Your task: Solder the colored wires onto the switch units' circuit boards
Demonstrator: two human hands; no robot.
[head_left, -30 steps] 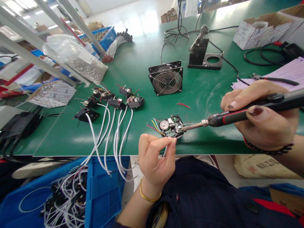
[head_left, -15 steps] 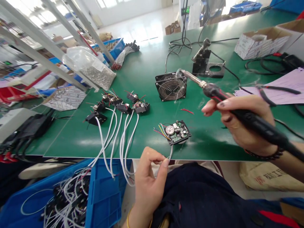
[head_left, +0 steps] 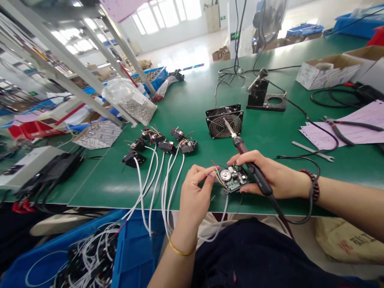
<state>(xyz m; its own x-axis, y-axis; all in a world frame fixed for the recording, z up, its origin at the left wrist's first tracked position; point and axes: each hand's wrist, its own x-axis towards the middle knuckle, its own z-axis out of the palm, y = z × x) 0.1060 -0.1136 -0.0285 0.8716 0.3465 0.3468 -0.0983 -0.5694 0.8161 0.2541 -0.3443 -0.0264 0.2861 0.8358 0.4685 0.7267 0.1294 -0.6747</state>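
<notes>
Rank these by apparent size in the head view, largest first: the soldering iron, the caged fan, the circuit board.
1. Soldering iron and caged fan: unsure. The iron looks longer but much slimmer and sits nearer the camera, so I won't rank these two.
2. Circuit board: smallest, even though it sits nearer than the fan.

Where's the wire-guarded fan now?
In the head view, the fan sits on the green bench, beyond the circuit board, left of the black stand.

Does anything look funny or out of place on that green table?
Yes, the black cord of the soldering iron in the person's right hand droops over the edge of the green workbench. It looks odd because it hangs in a loose loop near the person's lap, where it might snag.
</notes>
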